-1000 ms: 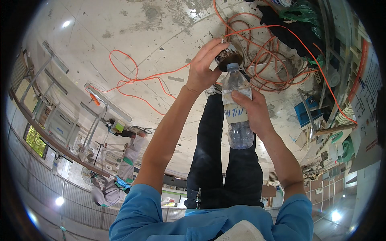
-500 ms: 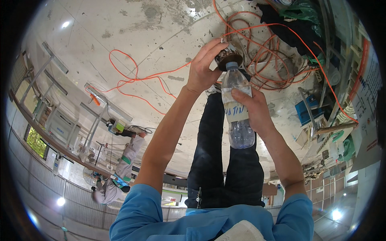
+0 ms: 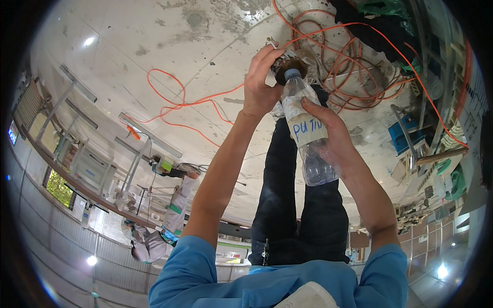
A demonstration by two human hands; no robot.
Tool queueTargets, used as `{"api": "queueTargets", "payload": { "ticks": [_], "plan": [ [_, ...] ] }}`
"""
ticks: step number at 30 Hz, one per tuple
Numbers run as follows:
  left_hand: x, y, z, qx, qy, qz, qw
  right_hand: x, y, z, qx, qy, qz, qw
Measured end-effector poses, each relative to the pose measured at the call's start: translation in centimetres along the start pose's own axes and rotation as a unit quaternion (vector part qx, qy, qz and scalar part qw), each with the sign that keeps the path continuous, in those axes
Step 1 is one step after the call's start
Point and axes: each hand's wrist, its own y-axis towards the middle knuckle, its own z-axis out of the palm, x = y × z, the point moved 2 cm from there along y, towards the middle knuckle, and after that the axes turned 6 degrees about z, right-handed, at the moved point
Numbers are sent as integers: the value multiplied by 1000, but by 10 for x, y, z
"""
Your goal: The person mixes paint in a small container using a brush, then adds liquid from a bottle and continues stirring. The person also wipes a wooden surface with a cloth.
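Observation:
My left hand [image 3: 261,84] is wrapped round a dark brown, cup-like container [image 3: 282,65] with a stained outside. Its round brown end faces the bottle; what it holds is hidden. My right hand [image 3: 328,123] grips a clear plastic bottle [image 3: 319,167] round its side, thumb along the upper part. A cream label with blue handwriting circles the bottle's middle. The bottle's bluish top [image 3: 292,74] overlaps the container's brown end, and its base points down toward my legs. I cannot tell whether the top is capped or touching the container.
Orange cable or hose [image 3: 341,77] lies in loops on the stained, pale floor [image 3: 123,41], with a thinner orange cord [image 3: 182,104] to the left. Metal frames [image 3: 77,82] stand left, near another person [image 3: 177,205]. A blue box [image 3: 404,133] stands right.
The bottle's base has swung slightly right, and its label has turned to show more writing. Both hands stay on the same things. The surroundings have shifted right in view.

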Motion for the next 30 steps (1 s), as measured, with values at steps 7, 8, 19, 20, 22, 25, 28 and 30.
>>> {"api": "queueTargets", "payload": {
  "ticks": [7,8,19,20,22,25,28,30],
  "plan": [
    [3,0,1,-25,-9,-9,1000,-4,2,3,21,33,-8,999],
    [4,0,1,-22,-7,-12,1000,-5,2,3,17,34,-7,999],
    [5,4,4,-52,-35,-21,998,1,0,5,19,2,-20,1000],
    [5,5,4,-51,-33,-19,998,1,0,6,24,6,-17,1000],
    [4,7,4,-46,-27,-15,998,1,-1,6,24,12,-14,1000],
    [3,8,4,-37,-19,-12,999,2,-2,6,14,10,-17,1000],
    [2,10,5,-34,-15,-6,999,4,-4,6,11,9,-12,1000],
    [1,11,6,-32,-11,0,999,5,-5,4,14,8,-5,1000]
  ]
}}
